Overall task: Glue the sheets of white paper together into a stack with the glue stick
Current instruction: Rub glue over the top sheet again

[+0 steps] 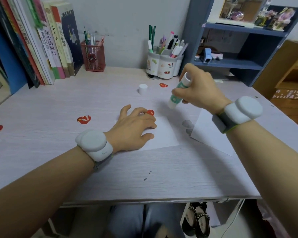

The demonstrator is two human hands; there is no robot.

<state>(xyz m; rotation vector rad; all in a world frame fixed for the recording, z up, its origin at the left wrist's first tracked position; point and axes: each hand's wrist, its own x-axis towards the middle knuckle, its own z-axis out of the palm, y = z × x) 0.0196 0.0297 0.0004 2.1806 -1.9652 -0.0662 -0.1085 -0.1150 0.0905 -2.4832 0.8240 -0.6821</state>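
Above the white sheet (162, 134), the right hand (199, 90) grips the green-and-white glue stick (178, 91), tilted, lower end pointing down-left toward the paper. The left hand (134, 130) presses the sheet, fingers spread and relaxed.

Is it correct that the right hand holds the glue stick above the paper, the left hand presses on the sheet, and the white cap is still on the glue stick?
Not quite. In the head view the white cap is off and stands on the desk, beyond the left hand. The rest holds: the right hand holds the glue stick above the paper, and the left hand presses on the sheet.
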